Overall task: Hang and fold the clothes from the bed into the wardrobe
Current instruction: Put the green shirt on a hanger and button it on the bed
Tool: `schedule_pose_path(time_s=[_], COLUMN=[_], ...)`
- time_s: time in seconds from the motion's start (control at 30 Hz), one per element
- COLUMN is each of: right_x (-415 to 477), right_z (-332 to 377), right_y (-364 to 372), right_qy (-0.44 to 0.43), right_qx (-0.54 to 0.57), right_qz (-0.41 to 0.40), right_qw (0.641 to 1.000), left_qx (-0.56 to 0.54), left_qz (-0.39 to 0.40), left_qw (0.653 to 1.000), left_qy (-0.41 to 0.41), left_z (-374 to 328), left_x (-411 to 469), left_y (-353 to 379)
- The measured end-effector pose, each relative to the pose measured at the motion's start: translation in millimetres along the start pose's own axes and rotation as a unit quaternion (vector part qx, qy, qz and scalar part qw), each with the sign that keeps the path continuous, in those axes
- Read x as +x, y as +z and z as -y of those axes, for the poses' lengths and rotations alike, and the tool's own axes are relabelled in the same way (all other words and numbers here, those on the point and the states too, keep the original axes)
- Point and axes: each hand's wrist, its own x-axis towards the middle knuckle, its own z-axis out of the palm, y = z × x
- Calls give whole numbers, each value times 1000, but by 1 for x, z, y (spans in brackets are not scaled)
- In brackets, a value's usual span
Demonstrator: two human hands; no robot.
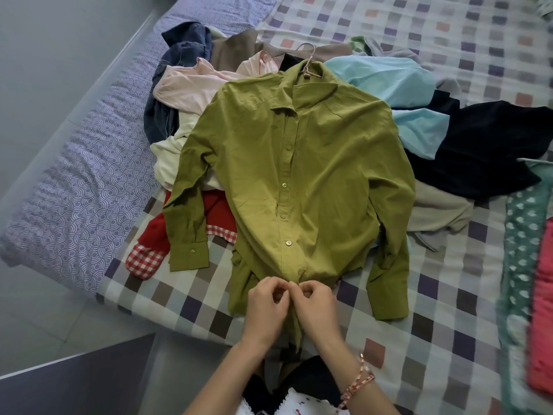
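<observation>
An olive-green button shirt (299, 175) lies face up on the bed, buttoned down its front, with a pink hanger (309, 62) in its collar. Both sleeves lie along its sides. At the shirt's lower hem my left hand (266, 310) and my right hand (317, 310) sit side by side. Each pinches the placket fabric at the lowest button, fingers curled. Under and behind the shirt is a pile of clothes: a pink top (191, 85), denim (185, 46), a light-blue garment (398, 82), a black one (484, 151) and a red checked piece (152, 247).
The bed carries a checked sheet (449, 295) and a purple patterned mattress cover (83, 181) on the left. A teal dotted cloth (520, 265) and a red-pink item (543, 324) lie at the right edge. A dark surface (74, 381) stands at the lower left beside the floor.
</observation>
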Motion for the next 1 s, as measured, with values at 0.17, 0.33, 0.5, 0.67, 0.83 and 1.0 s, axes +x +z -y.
schedule_pose_path(time_s=[0.17,0.33,0.5,0.67,0.83,1.0], right_x=[0,2,3,5,8,13], right_z=[8,14,17,15,9,-4], right_y=[-4,-4,-4,-6,-6,-5], right_qy=[8,13,17,5,-45,-126], right_qx=[8,-10,4,20,1,-99], right_qz=[-60,-59,-46,-43,-14,15], right_qw=[998,998,999,999,999,987], left_qx=[-4,3,36,5,-26,-154], left_qz=[-34,-37,-36,-41,-37,86], left_qw=[999,999,997,999,998,963], left_qy=[2,10,52,27,-32,-205], left_z=[-4,-6,-7,-7,-10,-6], left_x=[-1,0,-1,2,9,28], left_y=[5,5,5,5,1,-10])
